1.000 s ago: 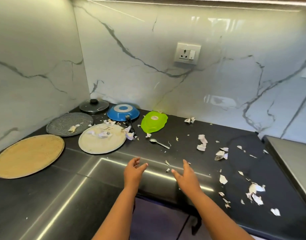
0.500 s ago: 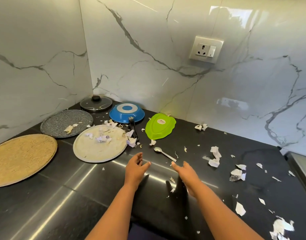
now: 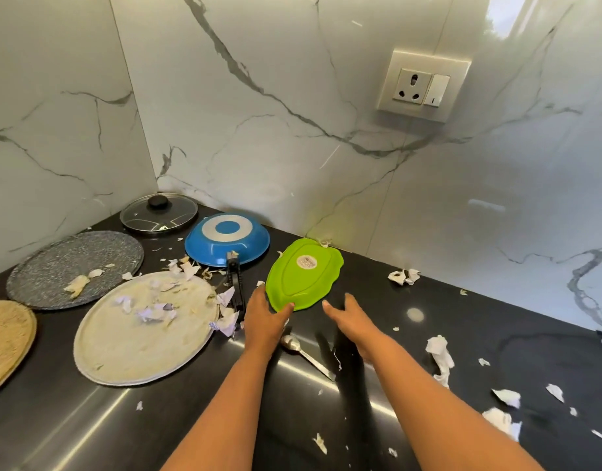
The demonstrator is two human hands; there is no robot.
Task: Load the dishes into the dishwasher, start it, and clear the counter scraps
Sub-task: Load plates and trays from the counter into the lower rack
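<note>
Okay, I see green leaf-shaped plate [image 3: 304, 277] mid-frame, upside down, round sticker [image 3: 306, 262] on base. Left hand [image 3: 263, 321]: thumb at near rim, fingers straight, together. Right hand [image 3: 352, 319] just beside, fingers loosely spread. Spoon [image 3: 306, 355] between wrists; blue pan [image 3: 228, 239] handle at left.

The counter [image 3: 462, 334] was polished black stone, glossy enough to throw back streaks of light. The wall [image 3: 292, 96] was smooth, shiny marble-look tile. The green plate [image 3: 303, 277] looked like glossy plastic. The blue pan [image 3: 224, 243] had a slick coat, and the lid [image 3: 158, 212] was clear glass. The speckled grey plate [image 3: 75, 266] was matt, the round mat [image 3: 3, 334] coarse and woven, the spoon [image 3: 306, 355] bright metal, and the scraps [image 3: 439, 355] crumpled paper.
</note>
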